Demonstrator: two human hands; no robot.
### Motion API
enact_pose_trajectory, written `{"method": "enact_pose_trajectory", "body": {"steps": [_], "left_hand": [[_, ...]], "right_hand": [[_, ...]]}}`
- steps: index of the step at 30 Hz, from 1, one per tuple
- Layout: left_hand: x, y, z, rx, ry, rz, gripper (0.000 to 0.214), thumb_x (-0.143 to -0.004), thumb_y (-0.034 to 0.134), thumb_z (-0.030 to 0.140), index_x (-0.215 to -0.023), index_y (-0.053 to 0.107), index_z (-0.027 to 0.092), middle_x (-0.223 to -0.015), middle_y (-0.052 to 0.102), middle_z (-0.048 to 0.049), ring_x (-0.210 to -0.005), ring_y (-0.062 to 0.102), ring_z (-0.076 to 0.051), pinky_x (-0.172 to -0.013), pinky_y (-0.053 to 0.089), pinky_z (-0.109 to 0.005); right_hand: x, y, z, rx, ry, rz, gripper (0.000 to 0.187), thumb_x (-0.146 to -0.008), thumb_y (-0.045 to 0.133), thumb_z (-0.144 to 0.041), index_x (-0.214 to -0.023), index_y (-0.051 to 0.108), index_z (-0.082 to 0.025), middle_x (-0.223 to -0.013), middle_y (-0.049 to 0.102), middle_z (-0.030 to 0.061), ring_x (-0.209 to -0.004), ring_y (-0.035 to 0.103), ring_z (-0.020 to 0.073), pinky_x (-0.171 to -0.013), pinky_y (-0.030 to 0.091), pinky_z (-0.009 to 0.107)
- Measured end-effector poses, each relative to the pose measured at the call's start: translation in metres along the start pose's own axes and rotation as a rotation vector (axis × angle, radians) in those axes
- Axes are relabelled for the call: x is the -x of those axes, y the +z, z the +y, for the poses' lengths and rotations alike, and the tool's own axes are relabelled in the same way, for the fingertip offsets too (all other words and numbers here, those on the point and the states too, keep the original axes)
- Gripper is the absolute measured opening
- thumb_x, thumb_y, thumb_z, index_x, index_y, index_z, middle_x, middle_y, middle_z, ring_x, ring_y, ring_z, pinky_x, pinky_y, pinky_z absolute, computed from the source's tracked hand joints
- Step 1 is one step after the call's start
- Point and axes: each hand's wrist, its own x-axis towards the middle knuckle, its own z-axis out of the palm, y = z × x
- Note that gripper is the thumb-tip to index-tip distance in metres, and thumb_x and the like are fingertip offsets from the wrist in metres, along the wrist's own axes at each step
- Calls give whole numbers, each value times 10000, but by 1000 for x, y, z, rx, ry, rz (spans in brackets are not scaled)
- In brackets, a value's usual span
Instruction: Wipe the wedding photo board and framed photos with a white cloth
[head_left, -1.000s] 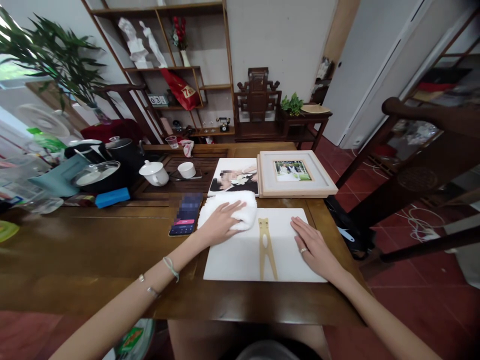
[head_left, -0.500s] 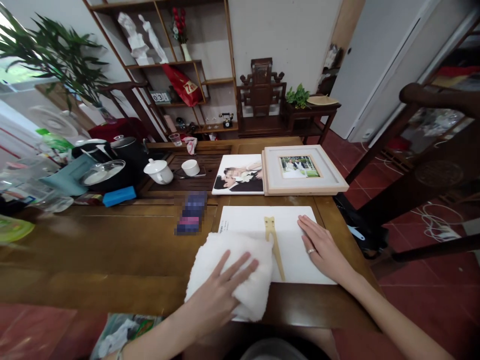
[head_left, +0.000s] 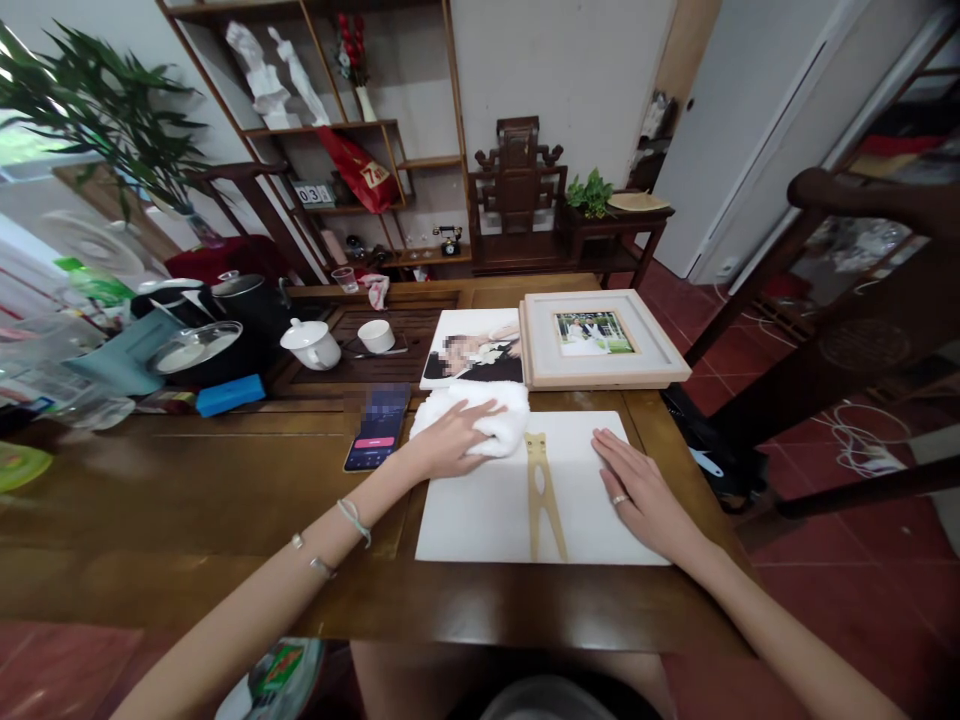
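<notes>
My left hand (head_left: 452, 440) presses on a white fluffy towel (head_left: 506, 420), its fingers gripping the cloth. The towel covers the far left corner of a white rectangular panel (head_left: 480, 520) that lies flat on the table. At the panel's middle is a gold A-shaped stand (head_left: 541, 490) with two dark fixing points at its top. My right hand (head_left: 637, 490), a ring on one finger, rests flat on the panel's right side with its fingers stretched out. It holds nothing.
Behind the panel lie a photo print (head_left: 469, 365) and a light wooden picture frame (head_left: 652, 350). A lit phone (head_left: 375, 445) is left of the towel. Farther left are a lidded white cup (head_left: 311, 345), a small bowl (head_left: 376, 336) and a blue block (head_left: 231, 395). The wooden table (head_left: 225, 490) ends near my lap.
My left hand has moved the towel away from me, from the panel's near left part to its far left corner. More of the panel and stand shows. My right hand stays put.
</notes>
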Motion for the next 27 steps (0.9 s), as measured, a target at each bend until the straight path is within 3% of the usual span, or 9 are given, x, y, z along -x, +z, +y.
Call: {"method": "enact_pose_trajectory", "body": {"steps": [4, 11, 16, 21, 27], "left_hand": [[13, 4, 25, 10, -3, 3, 203, -889, 540, 247, -963, 716, 177, -1529, 293, -108, -1441, 169, -294, -1139, 173, -560], [66, 8, 108, 43, 41, 22, 79, -748, 709, 225, -699, 721, 164, -1559, 208, -120, -1432, 108, -387, -1138, -44, -597], [85, 13, 147, 10, 16, 97, 64, -699, 756, 218, -729, 729, 169, -1549, 229, -138, -1420, 85, -436, -1098, -147, -630], [78, 8, 141, 5, 1, 41, 106, -722, 742, 272, -783, 737, 186, -1558, 212, -119, -1426, 105, -410, -1110, -146, -601], [44, 4, 85, -45, -113, -33, 126, -796, 670, 273, -741, 733, 179, -1544, 264, -86, -1417, 223, -343, -1152, 130, -550]], "right_hand": [[-1, -1, -1, 8, -1, -9, 452, -968, 348, -236, -1418, 373, -203, -1450, 463, 125, -1387, 364, 245, -1082, 360, 508], [-1, -2, -3, 18, 5, -19, 450, -969, 341, -234, -1415, 376, -186, -1454, 457, 129, -1393, 354, 243, -1085, 355, 504], [0, -2, -4, 16, 9, -13, 449, -966, 349, -235, -1412, 384, -195, -1454, 459, 121, -1391, 357, 241, -1083, 361, 496], [-1, -3, -4, 10, 18, -22, 460, -968, 346, -241, -1427, 362, -209, -1460, 453, 113, -1395, 350, 241, -1087, 356, 505], [0, -2, -2, 3, 13, -16, 464, -967, 347, -246, -1429, 367, -209, -1462, 451, 111, -1396, 350, 239, -1095, 350, 498]]}}
